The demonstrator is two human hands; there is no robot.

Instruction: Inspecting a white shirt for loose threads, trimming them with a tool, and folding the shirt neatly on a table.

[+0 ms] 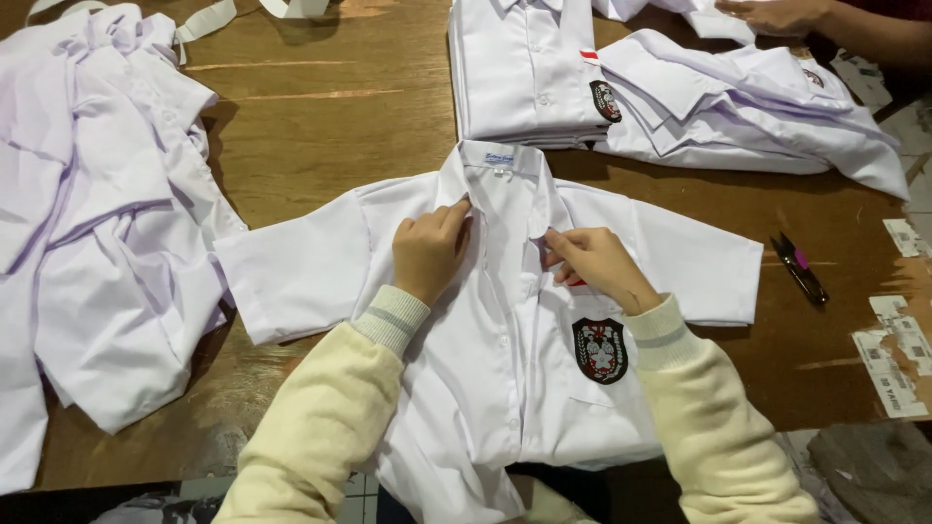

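Observation:
A white short-sleeved shirt lies face up on the wooden table, collar away from me, with a dark round badge on its chest pocket. My left hand pinches the left side of the open collar near the top button. My right hand grips the front placket just right of the collar opening. Both arms wear cream sleeves with grey-striped cuffs.
A heap of unfolded white shirts covers the left side. Folded white shirts are stacked at the back, more loose ones beside them. Small thread snips lie at the right. Another person's hand rests at top right.

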